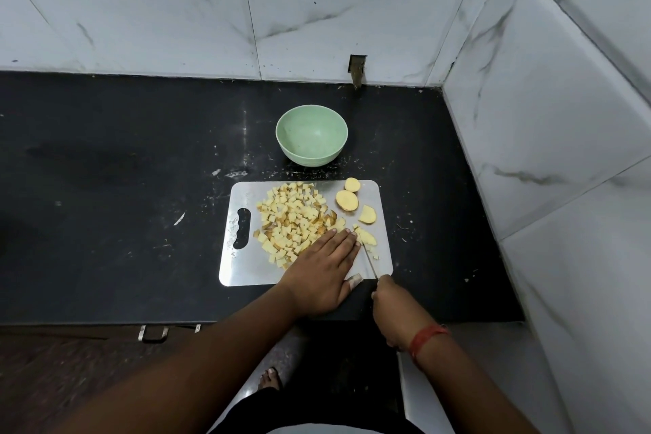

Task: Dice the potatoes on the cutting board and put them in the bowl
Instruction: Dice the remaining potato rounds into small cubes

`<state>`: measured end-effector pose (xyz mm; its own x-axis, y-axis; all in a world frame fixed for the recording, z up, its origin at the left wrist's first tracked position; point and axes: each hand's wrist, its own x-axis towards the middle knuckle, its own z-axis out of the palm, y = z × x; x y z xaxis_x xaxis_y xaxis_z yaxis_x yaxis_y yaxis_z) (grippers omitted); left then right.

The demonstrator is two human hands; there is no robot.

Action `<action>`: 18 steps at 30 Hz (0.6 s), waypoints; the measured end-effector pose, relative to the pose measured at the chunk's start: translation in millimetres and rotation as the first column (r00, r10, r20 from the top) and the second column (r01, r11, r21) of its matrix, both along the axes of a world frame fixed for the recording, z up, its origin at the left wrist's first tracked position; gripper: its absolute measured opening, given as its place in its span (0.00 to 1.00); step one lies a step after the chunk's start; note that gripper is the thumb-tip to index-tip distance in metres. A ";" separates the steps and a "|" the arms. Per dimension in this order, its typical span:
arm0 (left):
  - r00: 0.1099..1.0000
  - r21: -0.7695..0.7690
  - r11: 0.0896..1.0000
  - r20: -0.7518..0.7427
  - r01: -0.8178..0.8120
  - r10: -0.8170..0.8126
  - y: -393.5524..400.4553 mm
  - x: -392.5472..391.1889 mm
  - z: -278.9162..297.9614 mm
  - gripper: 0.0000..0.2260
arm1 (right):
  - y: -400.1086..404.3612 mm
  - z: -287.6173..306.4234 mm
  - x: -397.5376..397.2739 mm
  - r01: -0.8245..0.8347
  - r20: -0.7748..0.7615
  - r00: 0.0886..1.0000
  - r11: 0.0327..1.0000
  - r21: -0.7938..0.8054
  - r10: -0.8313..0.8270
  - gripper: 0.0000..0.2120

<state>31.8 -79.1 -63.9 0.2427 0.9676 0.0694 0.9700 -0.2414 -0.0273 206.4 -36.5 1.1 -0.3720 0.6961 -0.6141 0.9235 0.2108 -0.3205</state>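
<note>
On the black desk the metal cutting board is lying with its handle slot to the left. A wide heap of diced potato is covering its left and middle, pale yellow cubes with brown skin showing on some, so most of the dicing looks done. The left hand is lying flat at the right edge of that heap, fingers straight and close together, their tips touching a slice being cut. Just right of them the thin knife is coming down onto that slice, with a few fresh cubes beside it. The right hand is gripping the knife handle, fingers curled round it. Further back on the board's right side, two round potato halves and one flat slice are waiting uncut. Beyond the board, well apart from the heap, the green bowl is standing with nothing in it, so the whole transfer is probably still ahead.
</note>
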 end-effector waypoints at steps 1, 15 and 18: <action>1.000 -0.001 1.000 0.000 0.000 0.000 0.2 0.1 0.5 0.31 | -2.1 0.0 3.7 -0.010 -0.005 1.000 1.000 -0.001 0.010 0.13; 0.999 0.045 0.999 0.033 -0.030 0.028 6.4 7.1 18.9 0.29 | 17.1 29.3 31.4 0.312 -0.337 0.886 0.947 -0.072 -0.318 0.10; 0.991 0.036 0.991 0.026 0.128 -0.129 19.5 20.7 19.2 0.27 | 23.6 30.4 30.6 0.342 -0.384 0.858 0.937 -0.072 -0.343 0.10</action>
